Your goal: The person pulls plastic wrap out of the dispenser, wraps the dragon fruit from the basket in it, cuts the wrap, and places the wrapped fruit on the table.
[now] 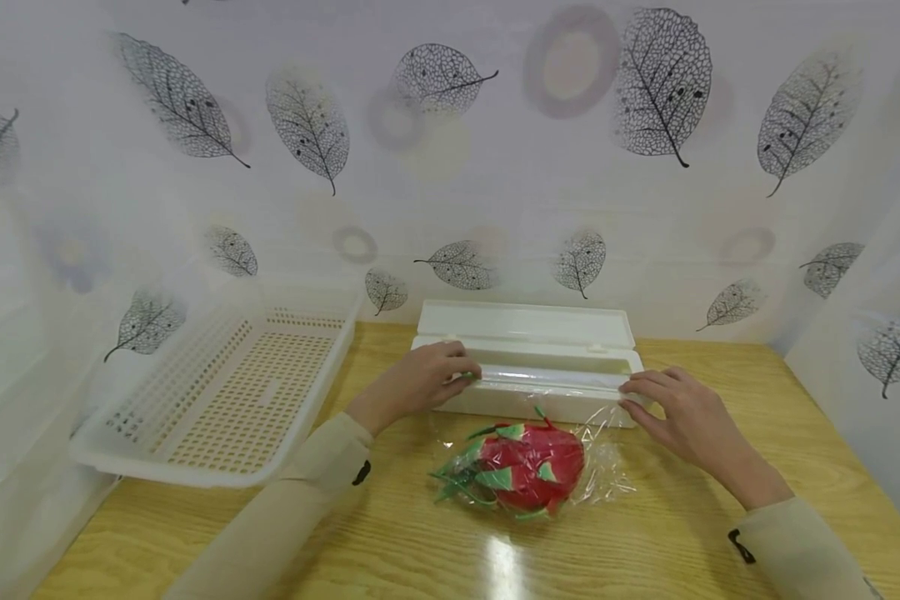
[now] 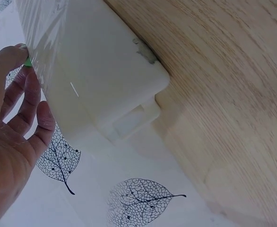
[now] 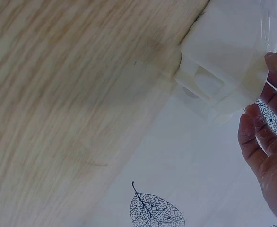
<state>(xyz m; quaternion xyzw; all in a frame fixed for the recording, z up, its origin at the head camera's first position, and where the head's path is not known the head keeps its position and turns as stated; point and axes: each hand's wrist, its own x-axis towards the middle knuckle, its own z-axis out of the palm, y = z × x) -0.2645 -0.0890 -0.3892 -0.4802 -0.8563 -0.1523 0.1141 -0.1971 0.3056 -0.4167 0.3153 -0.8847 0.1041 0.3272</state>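
Observation:
A white cling film dispenser box (image 1: pixel 532 402) stands at the back of the table, its lid (image 1: pixel 525 323) raised and a film roll (image 1: pixel 555 377) inside. Clear cling film (image 1: pixel 603 454) hangs over its front and lies around a red dragon fruit (image 1: pixel 528 467) with green scales. At the box's left end, my left hand (image 1: pixel 429 377) pinches a small green piece (image 2: pixel 28 62) at the front rim, beside the film. My right hand (image 1: pixel 682 417) pinches the film at the right front corner, thumb against the box; the exact grip is partly hidden.
A white perforated plastic basket (image 1: pixel 300 454) stands at the left of the wooden table (image 1: pixel 607 550). Behind everything hangs a pale leaf-print cloth (image 1: pixel 495 208), which also covers the sides.

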